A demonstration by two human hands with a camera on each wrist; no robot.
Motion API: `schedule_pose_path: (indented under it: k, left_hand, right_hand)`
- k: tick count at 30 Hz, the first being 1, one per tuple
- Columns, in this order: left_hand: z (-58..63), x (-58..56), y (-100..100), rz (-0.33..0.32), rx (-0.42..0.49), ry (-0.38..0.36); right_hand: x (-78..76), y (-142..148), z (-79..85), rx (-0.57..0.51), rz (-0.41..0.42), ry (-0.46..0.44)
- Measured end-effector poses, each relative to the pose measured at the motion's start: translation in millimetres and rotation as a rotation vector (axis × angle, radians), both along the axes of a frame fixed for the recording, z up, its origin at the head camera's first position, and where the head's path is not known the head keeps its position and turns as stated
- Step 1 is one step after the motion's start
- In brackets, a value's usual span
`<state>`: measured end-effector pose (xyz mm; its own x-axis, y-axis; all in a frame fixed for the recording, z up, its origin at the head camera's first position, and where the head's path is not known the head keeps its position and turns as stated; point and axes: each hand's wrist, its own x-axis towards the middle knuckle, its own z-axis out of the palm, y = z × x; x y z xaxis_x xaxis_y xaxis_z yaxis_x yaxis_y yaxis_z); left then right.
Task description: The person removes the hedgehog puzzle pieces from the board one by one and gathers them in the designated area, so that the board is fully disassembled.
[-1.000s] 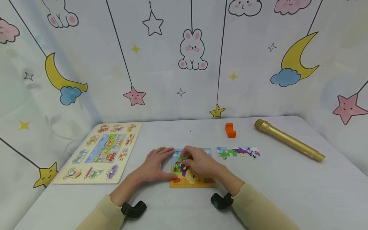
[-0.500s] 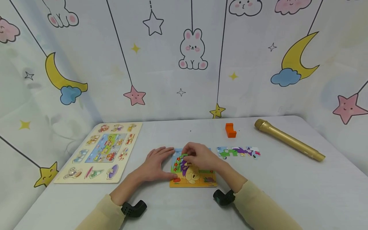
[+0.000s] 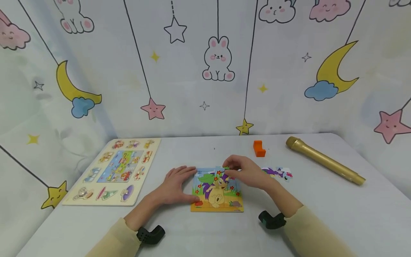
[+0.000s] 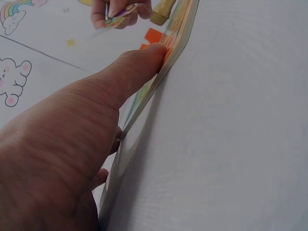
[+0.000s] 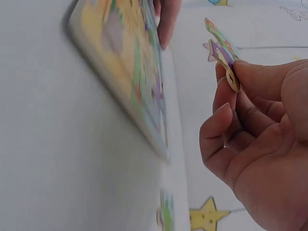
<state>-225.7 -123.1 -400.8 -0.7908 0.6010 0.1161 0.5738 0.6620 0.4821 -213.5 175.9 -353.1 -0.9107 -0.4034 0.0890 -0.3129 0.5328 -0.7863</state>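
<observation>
In the head view a puzzle board [image 3: 217, 205] with a yellow, purple-quilled cartoon animal lies on the white table. My left hand [image 3: 174, 187] rests along its left side, fingers fairly straight, thumb on the lower left edge. In the left wrist view that thumb [image 4: 139, 67] presses the board's rim. Over the board's upper right, my right hand [image 3: 245, 173] pinches a thin puzzle piece [image 5: 224, 55] between thumb and index finger. The piece shows green, red, purple and yellow, and is held tilted, off the board.
Loose puzzle pieces [image 3: 279, 174] lie right of the board, partly hidden by the right hand. Behind them are an orange block [image 3: 259, 149] and a gold microphone-shaped stick [image 3: 325, 160]. A larger wooden picture board [image 3: 110, 194] lies on the left. A printed curtain [image 3: 183, 78] hangs behind.
My right hand has moved right across the board, with a puzzle piece between its fingers, uncovering more of the animal picture. My left hand stays at the board's left side. The head view has shifted slightly.
</observation>
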Motion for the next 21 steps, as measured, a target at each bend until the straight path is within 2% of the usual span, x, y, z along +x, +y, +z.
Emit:
schedule_pose_path:
  k: [5,10,21]
  left_hand:
    - [0.3,-0.3,1,0.005,-0.007,0.002]
    - [1.2,0.1,2,0.008,-0.007,-0.006]
    - [0.2,1.1,1,0.007,0.002,-0.007]
  right_hand:
    - [7.0,31,-0.6,0.031,-0.020,-0.017]
    - [16.0,56,-4.0,0.062,0.000,-0.048]
    - [22.7,85,-9.3,0.084,0.043,-0.113]
